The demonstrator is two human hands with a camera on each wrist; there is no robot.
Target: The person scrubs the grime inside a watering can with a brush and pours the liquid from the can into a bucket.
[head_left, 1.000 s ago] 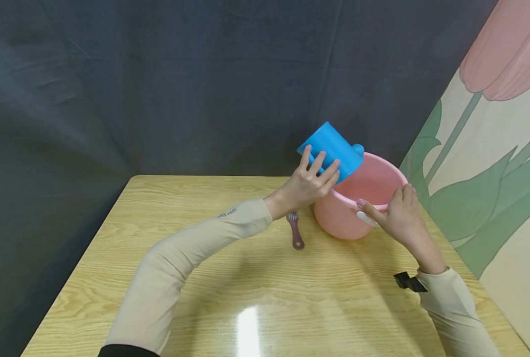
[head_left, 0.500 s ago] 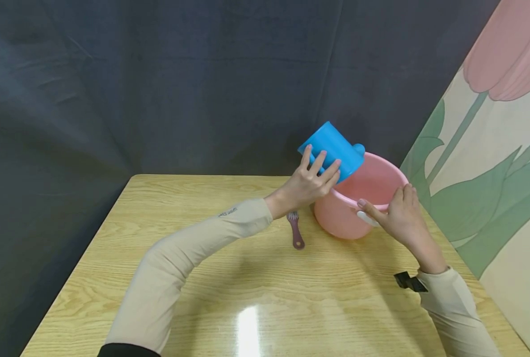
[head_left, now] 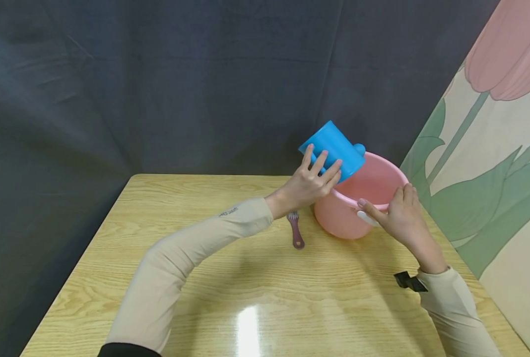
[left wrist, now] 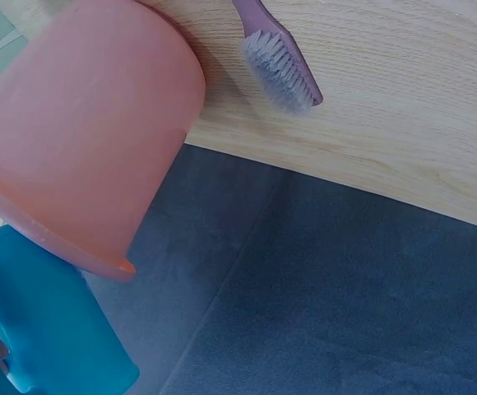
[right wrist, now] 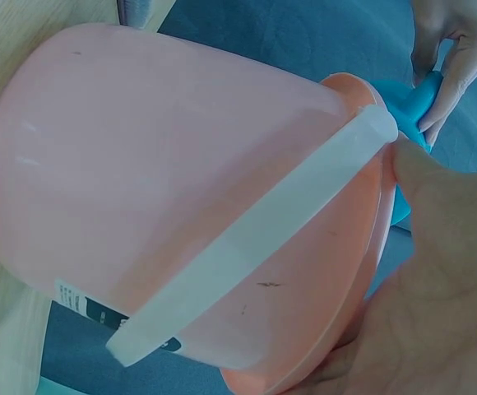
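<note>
My left hand [head_left: 311, 182] grips the handle of a blue plastic jug [head_left: 338, 148]. The jug is tipped, its spout end over the left rim of a pink bucket [head_left: 343, 218]. Whether anything is inside the jug is hidden. In the left wrist view the jug [left wrist: 53, 321] lies against the bucket's rim [left wrist: 57, 243]. My right hand [head_left: 401, 218] holds the bucket's near right rim, thumb on one side and fingers farther along. The right wrist view shows that hand [right wrist: 444, 271] at the rim, beside the bucket's white carrying handle [right wrist: 255, 239].
A purple brush [head_left: 296, 233] with grey bristles lies on the wooden table [head_left: 229, 277], left of the bucket. Behind the table hangs a dark curtain [head_left: 202, 89]. A wall painted with tulips [head_left: 475, 198] stands close on the right.
The blue jug and my left hand have shifted very slightly to the right. My right hand and the bucket stay in place.
</note>
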